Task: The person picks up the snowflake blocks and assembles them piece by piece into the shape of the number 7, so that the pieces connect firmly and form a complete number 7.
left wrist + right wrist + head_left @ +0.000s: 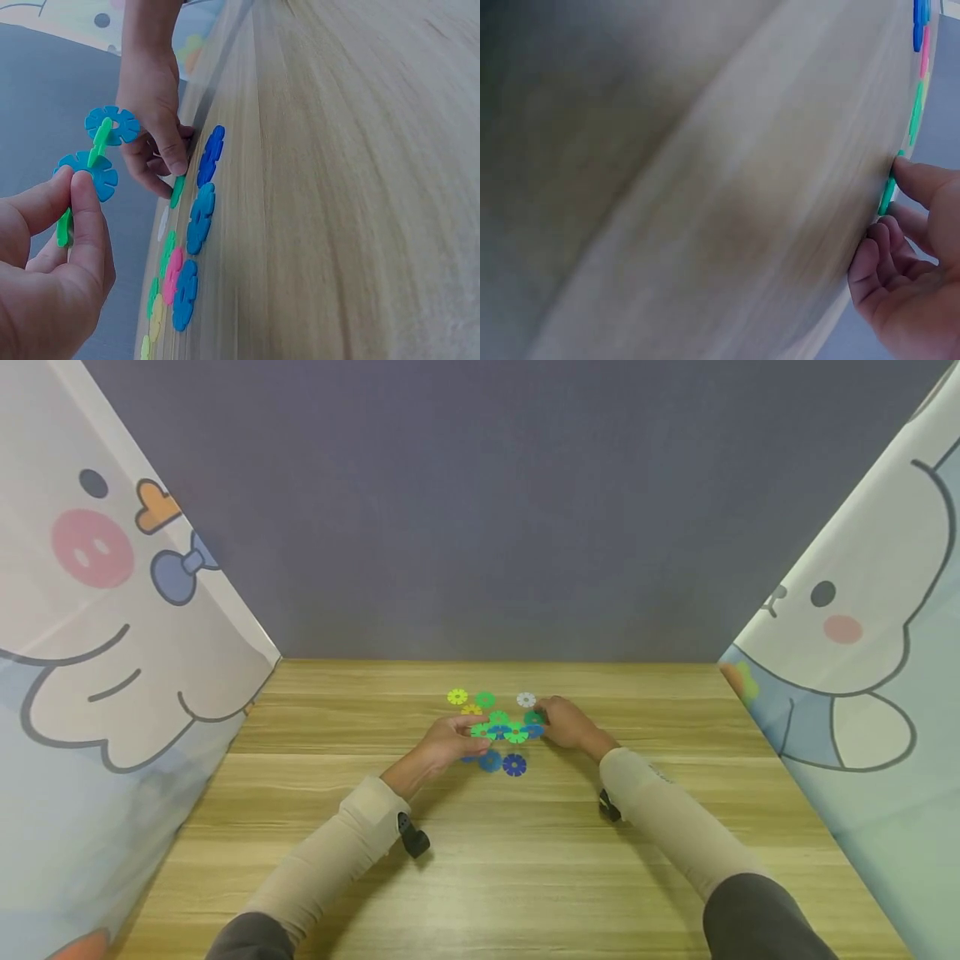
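A grey backdrop (495, 510) rises beyond the wooden table (495, 868). The left hand (448, 742) pinches a raised blue-and-green disc chain (515, 732), lengthwise toward the right hand (567, 723), which pinches a green disc (888, 193).

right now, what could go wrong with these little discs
The left hand pinches the linked chain toward one end, so its far end might sag or a joint could loosen. The right hand grips a thin green disc by its edges at the table; it could slip, or the hand might nudge the nearby white disc.
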Tool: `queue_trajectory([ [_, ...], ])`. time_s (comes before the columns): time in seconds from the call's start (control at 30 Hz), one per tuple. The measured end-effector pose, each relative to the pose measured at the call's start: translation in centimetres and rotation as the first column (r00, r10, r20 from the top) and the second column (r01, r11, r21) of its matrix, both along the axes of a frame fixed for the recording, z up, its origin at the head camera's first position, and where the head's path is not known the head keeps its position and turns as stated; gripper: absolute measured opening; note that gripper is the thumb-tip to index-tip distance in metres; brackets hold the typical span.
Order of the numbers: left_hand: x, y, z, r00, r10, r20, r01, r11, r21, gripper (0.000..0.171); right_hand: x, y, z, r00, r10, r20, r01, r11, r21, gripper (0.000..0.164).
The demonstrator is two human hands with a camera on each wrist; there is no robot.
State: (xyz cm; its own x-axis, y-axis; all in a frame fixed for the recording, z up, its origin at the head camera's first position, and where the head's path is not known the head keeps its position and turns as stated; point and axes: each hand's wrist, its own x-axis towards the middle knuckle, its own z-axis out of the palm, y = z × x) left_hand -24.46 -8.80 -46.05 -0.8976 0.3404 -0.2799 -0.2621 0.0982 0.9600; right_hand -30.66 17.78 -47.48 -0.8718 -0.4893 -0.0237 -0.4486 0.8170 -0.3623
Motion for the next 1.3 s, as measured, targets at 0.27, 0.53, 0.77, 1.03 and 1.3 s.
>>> queue_trajectory([
  [0.27, -0.1, 0.0, -0.2, 1.000, 0.005, 0.007, -0.005, 1.000, -0.005, 0.059, -0.1, 0.2, -0.2, 0.998, -0.038, 0.041, 0.041, 0.997, -0.062, 0.034],
  [0.53, -0.1, 0.2, -0.2, 1.000, 0.008, 0.008, -0.008, 1.000, -0.017, 0.058, 0.1, 0.7, 0.2, 0.995, -0.018, 0.095, 0.028, 0.995, -0.097, 0.020],
  [0.77, -0.1, 0.3, -0.4, 1.000, 0.015, 0.011, -0.015, 1.000, -0.006, 0.059, 0.6, 1.3, 0.1, 0.999, 0.020, 0.036, -0.018, 0.998, -0.052, 0.022],
  [1.03, -0.1, 0.3, -0.4, 1.000, 0.019, 0.018, -0.019, 1.000, -0.002, 0.058, 1.1, 2.2, 0.5, 0.998, 0.032, 0.056, -0.028, 0.997, -0.071, 0.023],
  [1.3, -0.2, 0.3, -0.5, 1.000, 0.022, 0.008, -0.022, 1.000, -0.010, 0.058, 1.8, 3.0, 1.1, 0.980, 0.064, 0.189, -0.027, 0.981, -0.190, 0.023],
])
